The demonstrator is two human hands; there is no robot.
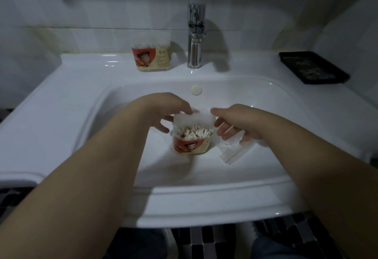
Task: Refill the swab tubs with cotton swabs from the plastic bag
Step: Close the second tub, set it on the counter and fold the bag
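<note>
Two bare forearms reach into one white sink (61,103). Both hands meet at one open swab tub (191,146) standing in the basin, packed with cotton swabs (196,133). The left hand (163,113) pinches its rim. The right hand (235,121) thumbs the opposite corner, its lower fingers holding one plastic bag (231,150). A second tub (151,57) stands beside one chrome faucet (195,37). One black tray (313,67) sits at the right, below the white tiled wall (81,13).
</note>
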